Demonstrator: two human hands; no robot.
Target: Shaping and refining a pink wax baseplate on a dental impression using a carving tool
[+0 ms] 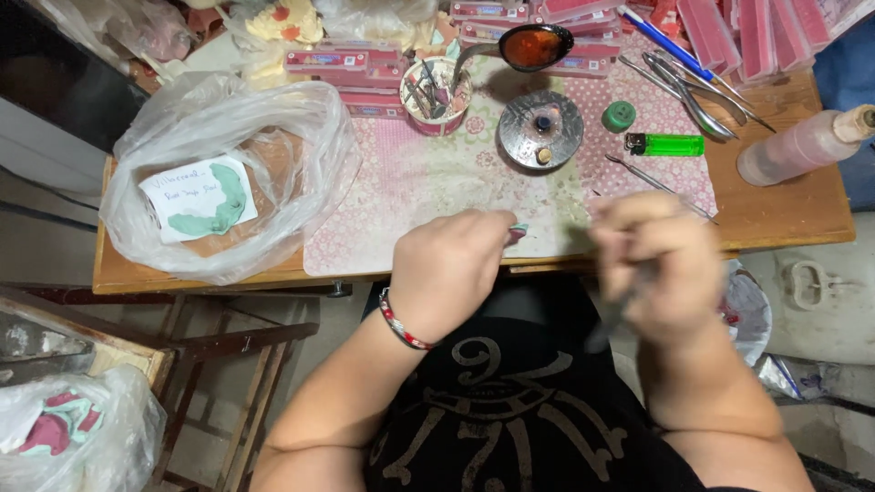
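Left hand (447, 269) pinching small pink piece (517, 232) at frame centre; right hand (652, 264) blurred, grip unclear, maybe gripping tool. Quick strokes could slip, gouge piece.

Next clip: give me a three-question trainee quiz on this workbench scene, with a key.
1. True or false: the green lighter lies on the patterned mat, on the person's right side.
2. Which hand pinches a small pink and green piece in its fingers? A) left hand B) right hand
3. Fill in: the clear plastic bag on the table holds a white paper and a ____ coloured curved mould.

Key
1. True
2. A; the right hand is motion-blurred and appears to grip a thin dark tool.
3. green
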